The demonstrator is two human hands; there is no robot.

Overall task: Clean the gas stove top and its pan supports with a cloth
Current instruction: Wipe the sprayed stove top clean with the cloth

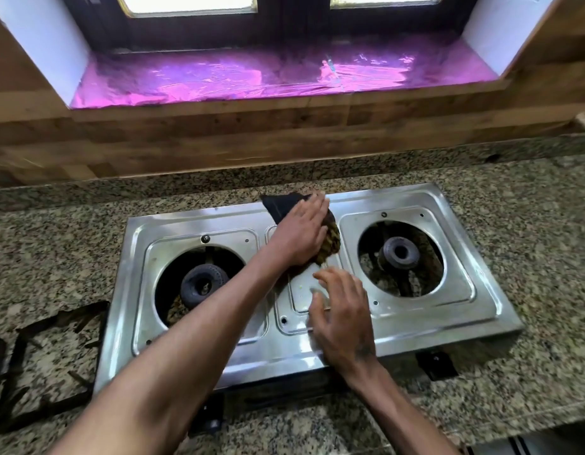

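Note:
A steel two-burner gas stove top (432,323) sits on the granite counter, its pan supports taken off. My left hand (301,231) lies flat with straight fingers on a dark cloth (281,205), pressing it onto the strip between the burners near the back edge. A yellowish patterned part of the cloth shows under the palm. My right hand (342,316) rests with spread fingers on the middle panel toward the front. The left burner (202,284) and right burner (399,252) stand bare in their round openings.
Black pan supports (55,359) lie on the granite counter (530,257) left of the stove. A wooden backsplash (219,139) and a window ledge covered in pink foil (251,77) rise behind. A dark knob (435,362) juts from the stove's front right.

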